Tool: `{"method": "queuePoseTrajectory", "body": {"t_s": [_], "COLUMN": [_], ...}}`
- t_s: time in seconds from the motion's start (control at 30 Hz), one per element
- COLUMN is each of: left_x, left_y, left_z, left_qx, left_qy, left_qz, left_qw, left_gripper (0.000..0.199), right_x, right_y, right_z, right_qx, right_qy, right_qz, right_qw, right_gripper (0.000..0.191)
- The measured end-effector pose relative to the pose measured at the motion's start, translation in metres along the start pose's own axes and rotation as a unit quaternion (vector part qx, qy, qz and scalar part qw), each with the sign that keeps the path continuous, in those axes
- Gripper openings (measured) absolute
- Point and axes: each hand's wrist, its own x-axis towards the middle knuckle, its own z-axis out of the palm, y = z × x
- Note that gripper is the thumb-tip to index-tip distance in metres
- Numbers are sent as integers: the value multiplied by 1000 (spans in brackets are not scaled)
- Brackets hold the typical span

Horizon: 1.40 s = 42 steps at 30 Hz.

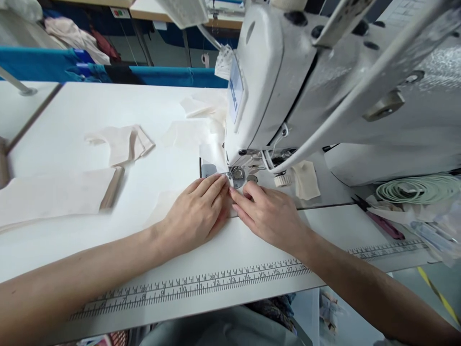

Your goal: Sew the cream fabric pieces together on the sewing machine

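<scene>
My left hand [196,209] lies palm down with its fingers stretched out on a thin off-white piece of fabric [163,204], fingertips just before the needle area [230,174] of a white sewing machine [257,81]. Close on the right, my right hand [272,214] has its fingers curled, thumb and forefinger pinching the fabric's edge near the left fingertips. Much of the fabric is hidden under both hands. Behind the needle, more pale fabric [212,149] spreads over the table. A small cream fabric scrap [305,180] rests on the machine bed right of the needle.
Stacked pale cut pieces [61,194] and a smaller folded pile [124,144] lie left. A printed ruler [216,283] runs along the front edge. Right are dark-red-handled snips [385,226] and coiled pale green cord [418,188]. A blue cloth trough [162,76] borders the back.
</scene>
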Motion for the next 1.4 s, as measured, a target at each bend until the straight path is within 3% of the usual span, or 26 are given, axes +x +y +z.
{"method": "queuePoseTrajectory", "body": {"t_s": [1.07,1.2,1.3,1.4], "left_x": [3,3,4,4], "left_y": [-4,-5,-5,-5], "left_z": [0,2,2,1], "left_qx": [-16,-21,-38,-42], "left_qy": [-31,-20,-13,-10], "left_qz": [-11,-20,-31,-24], "left_qw": [999,999,999,999], "left_gripper": [38,41,41,40], "right_x": [2,2,5,9], "right_y": [0,11,29,44], "right_z": [5,9,14,18], "right_qx": [-21,37,72,88], "right_qy": [34,47,98,142], "right_qz": [-10,31,96,119], "right_qw": [999,998,988,979], "right_gripper": [32,33,36,36]}}
